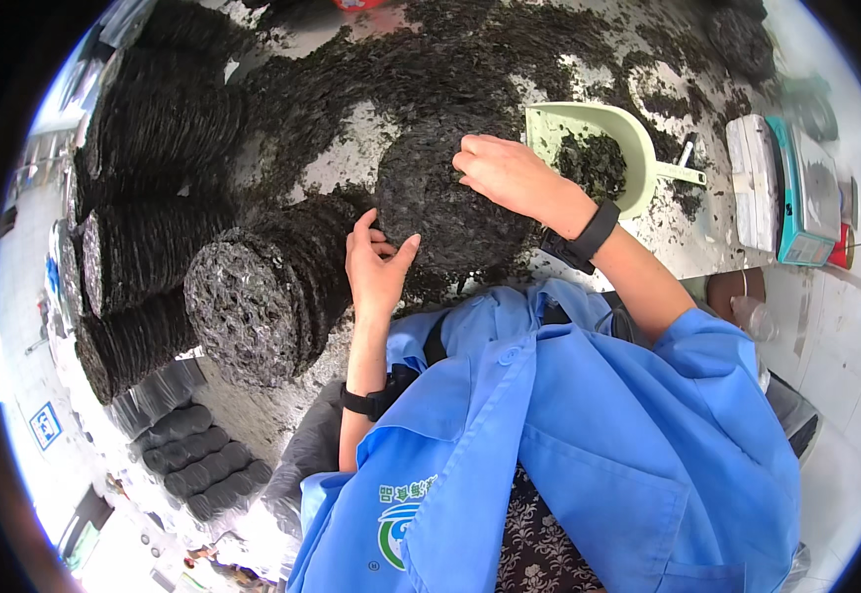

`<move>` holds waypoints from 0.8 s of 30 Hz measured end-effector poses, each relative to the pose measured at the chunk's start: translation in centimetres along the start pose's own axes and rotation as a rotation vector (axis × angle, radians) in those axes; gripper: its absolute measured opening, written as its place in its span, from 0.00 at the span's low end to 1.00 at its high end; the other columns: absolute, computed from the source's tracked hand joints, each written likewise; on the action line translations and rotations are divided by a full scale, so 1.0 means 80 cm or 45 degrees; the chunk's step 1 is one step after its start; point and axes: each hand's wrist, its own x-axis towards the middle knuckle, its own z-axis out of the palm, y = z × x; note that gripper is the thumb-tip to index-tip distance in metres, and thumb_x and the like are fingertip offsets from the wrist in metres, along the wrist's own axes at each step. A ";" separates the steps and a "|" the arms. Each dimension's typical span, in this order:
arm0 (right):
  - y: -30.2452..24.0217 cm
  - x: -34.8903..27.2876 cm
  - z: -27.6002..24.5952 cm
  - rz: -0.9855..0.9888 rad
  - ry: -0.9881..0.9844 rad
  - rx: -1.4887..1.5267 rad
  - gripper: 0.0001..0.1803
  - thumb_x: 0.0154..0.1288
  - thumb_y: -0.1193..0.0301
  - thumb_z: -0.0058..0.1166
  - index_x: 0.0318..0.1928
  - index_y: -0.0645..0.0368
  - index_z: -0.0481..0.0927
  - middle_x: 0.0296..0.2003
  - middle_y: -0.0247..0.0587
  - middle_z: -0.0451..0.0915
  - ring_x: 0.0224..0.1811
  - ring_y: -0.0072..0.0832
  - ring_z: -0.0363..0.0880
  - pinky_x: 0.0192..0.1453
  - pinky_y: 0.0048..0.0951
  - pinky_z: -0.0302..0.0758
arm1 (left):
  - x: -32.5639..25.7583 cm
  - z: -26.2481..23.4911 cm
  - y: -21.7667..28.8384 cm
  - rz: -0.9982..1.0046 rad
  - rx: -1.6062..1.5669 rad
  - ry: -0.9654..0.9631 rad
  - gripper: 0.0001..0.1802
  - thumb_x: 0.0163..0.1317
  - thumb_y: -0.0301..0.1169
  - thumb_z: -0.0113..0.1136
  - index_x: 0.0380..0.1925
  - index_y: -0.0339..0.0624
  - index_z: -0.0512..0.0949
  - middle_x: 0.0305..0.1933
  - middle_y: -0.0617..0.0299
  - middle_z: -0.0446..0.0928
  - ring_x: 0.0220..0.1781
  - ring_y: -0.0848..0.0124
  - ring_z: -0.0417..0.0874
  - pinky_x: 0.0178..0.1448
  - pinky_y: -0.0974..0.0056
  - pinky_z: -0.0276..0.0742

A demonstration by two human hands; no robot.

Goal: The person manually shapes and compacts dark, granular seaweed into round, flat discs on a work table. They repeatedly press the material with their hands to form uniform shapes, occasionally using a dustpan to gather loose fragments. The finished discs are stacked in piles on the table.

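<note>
A round, dark cake of dried seaweed [440, 212] lies on the table in front of me. My left hand [379, 262] is at its left edge, thumb and fingers apart, with the fingertips touching the rim. Over the cake's upper right part is my right hand [510, 173], fingers curled and pressed together at its surface. Whatever that hand pinches, if anything, is too small or hidden to tell. Left of my left hand, a row of round seaweed cakes [243, 306] rests on its side, its flat end showing a rough, glossy texture.
A pale green dustpan [638, 168] holding seaweed scraps stands right of the cake. Loose seaweed [351, 89] is strewn across the white table [692, 242]. Tall stacks of seaweed cakes [154, 247] line the left. A teal-edged scale [808, 193] sits at the far right.
</note>
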 end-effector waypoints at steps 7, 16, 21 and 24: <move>-0.008 0.019 0.001 -0.169 -0.168 -0.256 0.04 0.50 0.74 0.50 0.23 0.62 0.76 0.26 0.44 0.76 0.31 0.36 0.79 0.35 0.34 0.77 | 0.001 0.002 0.002 -0.029 0.005 -0.027 0.37 0.48 0.33 0.71 0.57 0.35 0.66 0.39 0.59 0.69 0.32 0.74 0.74 0.39 0.68 0.73; 0.027 -0.016 -0.015 0.780 0.082 1.297 0.09 0.59 0.72 0.58 0.38 0.66 0.79 0.24 0.32 0.76 0.22 0.16 0.71 0.24 0.19 0.68 | 0.000 0.000 0.001 -0.009 -0.031 0.002 0.36 0.48 0.33 0.71 0.56 0.36 0.67 0.38 0.60 0.70 0.32 0.75 0.73 0.38 0.69 0.73; 0.076 -0.086 -0.045 1.046 0.427 1.357 0.10 0.62 0.71 0.57 0.39 0.65 0.79 0.20 0.31 0.74 0.18 0.15 0.67 0.21 0.18 0.64 | -0.003 0.000 0.002 -0.069 -0.010 0.039 0.34 0.49 0.34 0.71 0.54 0.34 0.68 0.39 0.58 0.72 0.33 0.74 0.74 0.38 0.68 0.74; 0.138 -0.159 -0.037 0.917 0.058 -0.118 0.08 0.58 0.70 0.59 0.36 0.61 0.81 0.22 0.40 0.79 0.18 0.28 0.74 0.24 0.29 0.69 | -0.002 -0.001 0.012 -0.117 -0.019 0.055 0.31 0.48 0.34 0.72 0.50 0.32 0.69 0.38 0.57 0.73 0.33 0.74 0.75 0.38 0.68 0.74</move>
